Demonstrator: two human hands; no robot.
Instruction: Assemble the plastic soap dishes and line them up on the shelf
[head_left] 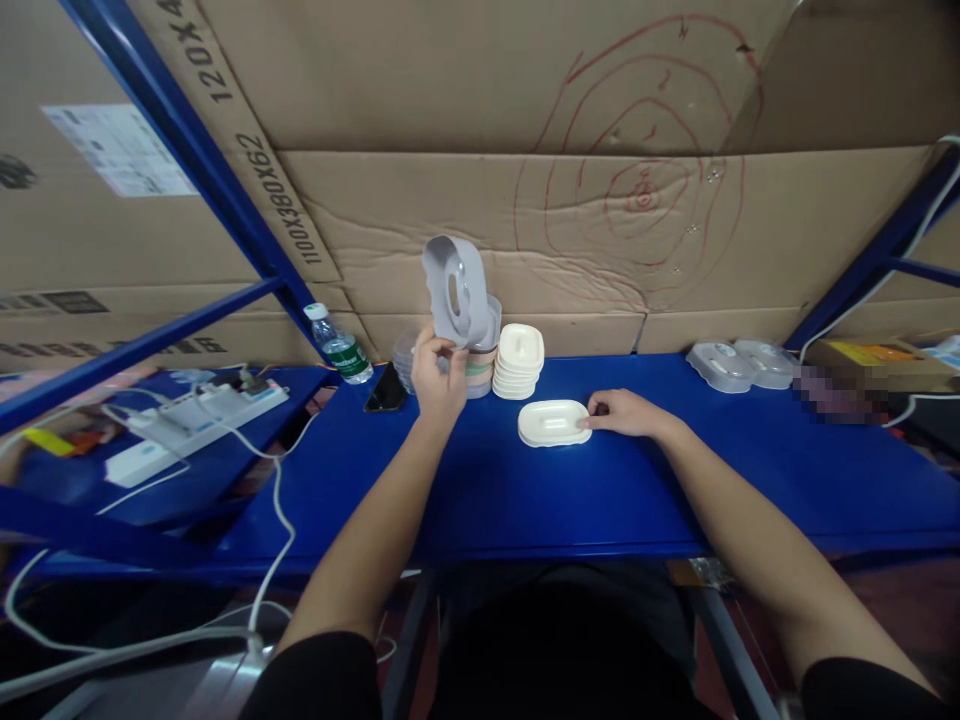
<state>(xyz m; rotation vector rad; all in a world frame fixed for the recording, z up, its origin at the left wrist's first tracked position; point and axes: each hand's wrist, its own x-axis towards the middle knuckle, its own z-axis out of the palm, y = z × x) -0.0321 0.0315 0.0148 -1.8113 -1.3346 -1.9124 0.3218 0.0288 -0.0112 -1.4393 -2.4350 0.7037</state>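
both forearms reach out from me over the blue table (pixel 750 480).
my left hand (pixel 437 375) pinches a grey oval insert (pixel 455 292) upright above the coloured stack; my right hand (pixel 626 413) rests fingertips on a cream dish (pixel 553 423) lying alone, just before the cream dish stack (pixel 519 362). bottle (pixel 339 345) and phone (pixel 387 389) sit left.

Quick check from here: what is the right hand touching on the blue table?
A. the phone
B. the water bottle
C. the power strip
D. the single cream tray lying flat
D: the right hand rests its fingertips on the edge of the single cream tray lying flat on the blue table, while the left hand holds a grey tray upright.
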